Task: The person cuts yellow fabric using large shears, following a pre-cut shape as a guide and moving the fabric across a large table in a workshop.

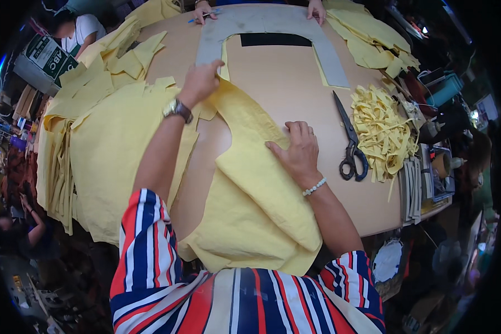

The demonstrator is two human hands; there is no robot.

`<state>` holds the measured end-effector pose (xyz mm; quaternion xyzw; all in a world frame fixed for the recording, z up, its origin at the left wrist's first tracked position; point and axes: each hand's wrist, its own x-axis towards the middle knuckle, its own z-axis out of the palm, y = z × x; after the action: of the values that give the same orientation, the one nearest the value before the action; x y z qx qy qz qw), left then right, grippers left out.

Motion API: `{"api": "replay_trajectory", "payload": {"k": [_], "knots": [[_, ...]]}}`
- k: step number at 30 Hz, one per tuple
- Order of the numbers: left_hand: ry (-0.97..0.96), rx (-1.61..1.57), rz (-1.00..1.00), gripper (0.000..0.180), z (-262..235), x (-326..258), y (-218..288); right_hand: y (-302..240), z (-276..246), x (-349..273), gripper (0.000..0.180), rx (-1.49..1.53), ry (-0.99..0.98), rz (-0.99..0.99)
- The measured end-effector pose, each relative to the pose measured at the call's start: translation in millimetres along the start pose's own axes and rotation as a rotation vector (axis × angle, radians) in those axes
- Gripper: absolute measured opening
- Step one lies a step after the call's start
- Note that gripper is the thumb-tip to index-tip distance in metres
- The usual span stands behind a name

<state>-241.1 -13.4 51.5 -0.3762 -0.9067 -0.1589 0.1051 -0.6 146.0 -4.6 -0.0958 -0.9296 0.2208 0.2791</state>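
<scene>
A large yellow fabric piece [261,195] hangs over the near table edge against my striped shirt, its right side folded over in a long slanting flap. My left hand [201,84], with a watch on the wrist, is closed on the upper end of this fabric, beside the left leg of a grey U-shaped pattern template [256,19]. My right hand [299,146], with a bead bracelet, rests on the fabric's right edge, thumb and fingers apart. Black-handled scissors [350,146] lie to its right, blades pointing away from me.
Stacked yellow cloth panels [122,150] cover the table's left side. A heap of thin yellow strips [381,131] lies at the right, with more folded yellow cloth [370,39] behind. Across the table, another person's hands [316,11] touch the template, one with a blue pen [209,15].
</scene>
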Motion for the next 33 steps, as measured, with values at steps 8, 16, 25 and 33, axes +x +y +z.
{"api": "replay_trajectory", "payload": {"k": [8, 16, 25, 33], "knots": [[-0.304, -0.640, -0.261, 0.037, -13, 62, -37, 7, -3, 4, 0.034, 0.082, -0.032, 0.074], [-0.062, -0.877, -0.337, 0.036, 2, 56, -41, 11, -1, 7, 0.022, 0.139, -0.046, 0.152], [0.262, -0.706, -0.271, 0.048, -3, 40, -41, 21, 0, 11, 0.015, 0.190, -0.010, 0.189], [-0.058, -0.470, -0.049, 0.039, -50, -107, 48, 82, -18, 25, 0.015, -0.104, 0.169, 0.109]]}}
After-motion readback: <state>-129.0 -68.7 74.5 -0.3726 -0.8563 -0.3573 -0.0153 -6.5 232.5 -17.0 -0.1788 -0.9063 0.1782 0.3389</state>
